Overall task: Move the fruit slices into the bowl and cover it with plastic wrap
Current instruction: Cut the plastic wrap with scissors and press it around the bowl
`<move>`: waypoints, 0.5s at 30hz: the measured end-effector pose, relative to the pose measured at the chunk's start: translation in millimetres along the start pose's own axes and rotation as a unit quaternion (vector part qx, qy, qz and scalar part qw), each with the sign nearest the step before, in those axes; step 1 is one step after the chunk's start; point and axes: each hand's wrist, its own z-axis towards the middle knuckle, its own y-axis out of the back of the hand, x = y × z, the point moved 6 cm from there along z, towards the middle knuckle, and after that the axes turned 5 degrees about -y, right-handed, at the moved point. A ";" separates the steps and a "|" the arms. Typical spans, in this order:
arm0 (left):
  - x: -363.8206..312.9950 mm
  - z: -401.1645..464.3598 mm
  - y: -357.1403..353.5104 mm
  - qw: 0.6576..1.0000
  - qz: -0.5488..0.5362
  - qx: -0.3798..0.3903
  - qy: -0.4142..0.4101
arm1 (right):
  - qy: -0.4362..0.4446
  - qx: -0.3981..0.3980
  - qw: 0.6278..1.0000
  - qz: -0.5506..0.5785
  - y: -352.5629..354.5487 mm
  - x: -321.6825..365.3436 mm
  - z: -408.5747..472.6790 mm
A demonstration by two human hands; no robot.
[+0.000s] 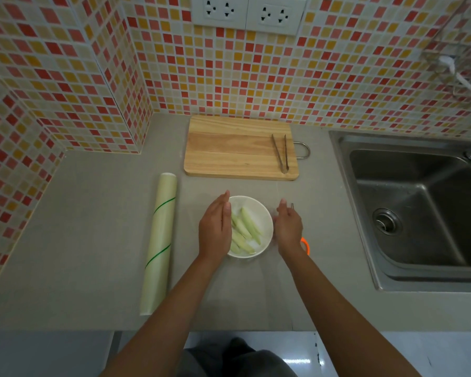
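Note:
A white bowl [265, 213] stands on the grey counter and holds several pale green fruit slices [245, 227]. A thin clear film seems to lie over the bowl, with faint edges showing on the counter around it. My left hand [214, 227] rests flat against the bowl's left side, fingers straight and together. My right hand [288, 227] presses at the bowl's right side, fingers pointing away from me. The roll of plastic wrap [159, 243], pale with green stripes, lies lengthwise to the left of the bowl.
A wooden cutting board [237, 148] lies behind the bowl with metal tongs [281, 152] on its right part. A steel sink [419, 208] fills the right side. An orange-handled item [305, 244] peeks out under my right wrist. Tiled walls close the back and left.

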 end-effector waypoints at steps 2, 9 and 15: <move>-0.3 -0.3 -0.2 1.000 0.003 0.001 0.000 | 0.024 -0.008 0.999 -0.024 0.0 0.9 -1.4; -3.4 0.5 0.7 1.000 0.022 0.009 -0.009 | 0.137 -0.009 0.989 -0.060 -0.3 23.3 -2.1; -0.4 -0.5 0.2 1.000 0.023 0.007 0.004 | 0.199 -0.043 0.961 -0.188 5.6 30.8 3.5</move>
